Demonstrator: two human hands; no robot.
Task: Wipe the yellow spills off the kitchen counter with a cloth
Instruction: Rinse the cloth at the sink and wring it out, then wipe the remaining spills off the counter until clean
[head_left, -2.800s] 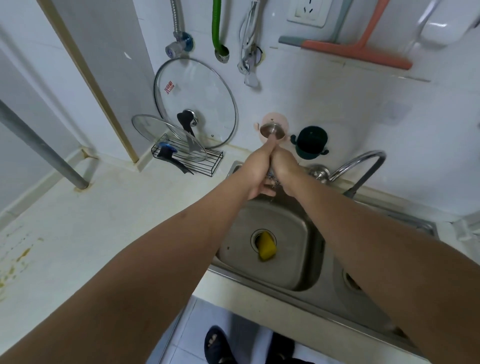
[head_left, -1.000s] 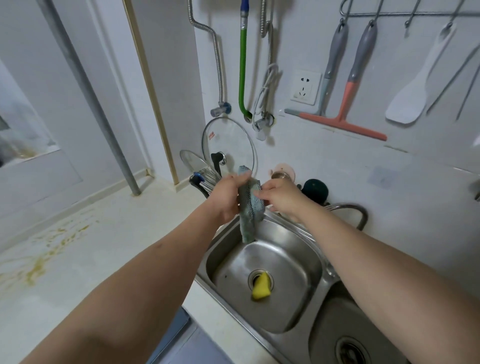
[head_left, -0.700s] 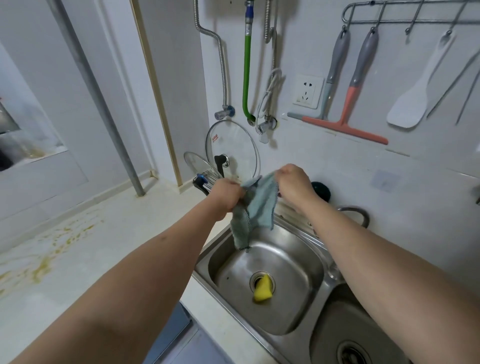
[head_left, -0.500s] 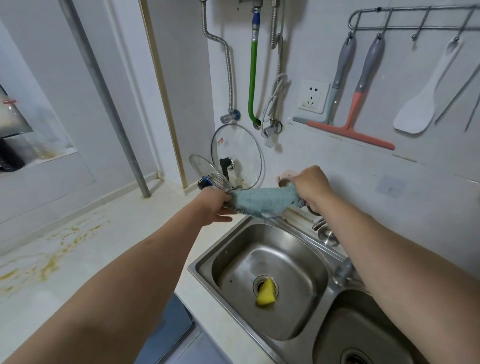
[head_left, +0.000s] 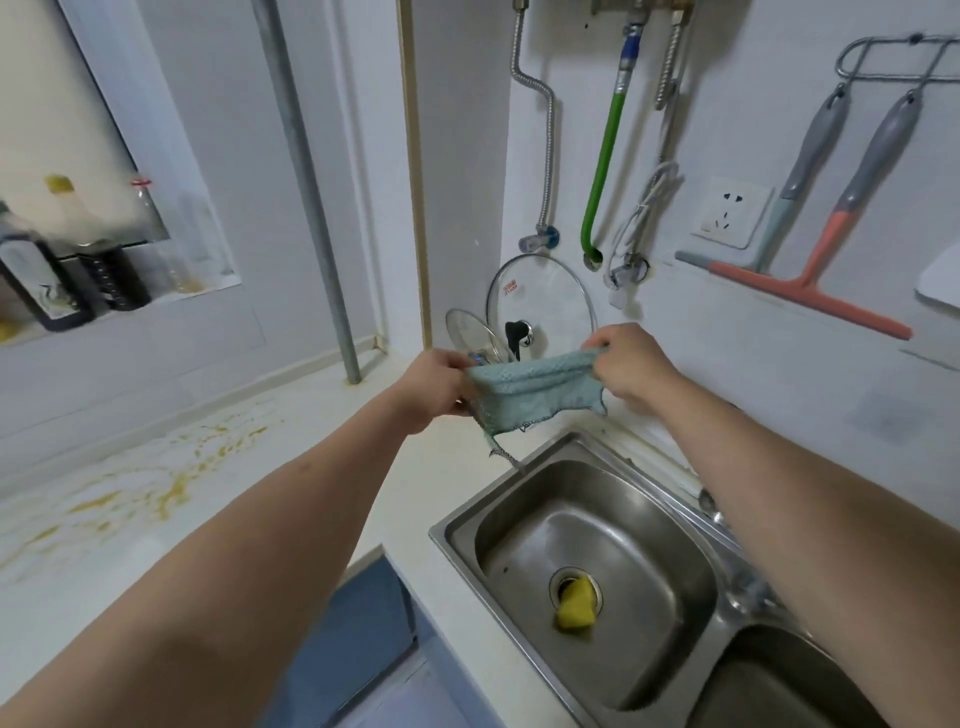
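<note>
- The floor (head_left: 363, 644) is at the very bottom, under the front edge of the counter (head_left: 311, 431).
- A steel sink (head_left: 597, 571) sits in the counter on the right. A yellow sponge (head_left: 575, 609) lies on its drain.
- Yellow spills (head_left: 156, 483) spread over the counter on the left, well away from both hands.
- Two bare arms reach forward over the counter and the sink.
- The left hand (head_left: 434, 382) has its fingers curled on the left end of a blue-green cloth (head_left: 535, 387).
- The right hand (head_left: 631, 364) pinches the right end of the cloth.
- The cloth hangs in the air between the hands, over the counter just behind the sink. It touches no spill. A loose thread hangs from its bottom.
- Behind the cloth, two glass lids (head_left: 540, 306) lean by the wall.
- Farther up, a green hose (head_left: 602, 156) and an orange squeegee (head_left: 810, 280) hang on the wall.
- On the far left, bottles (head_left: 67, 249) stand on a ledge.
</note>
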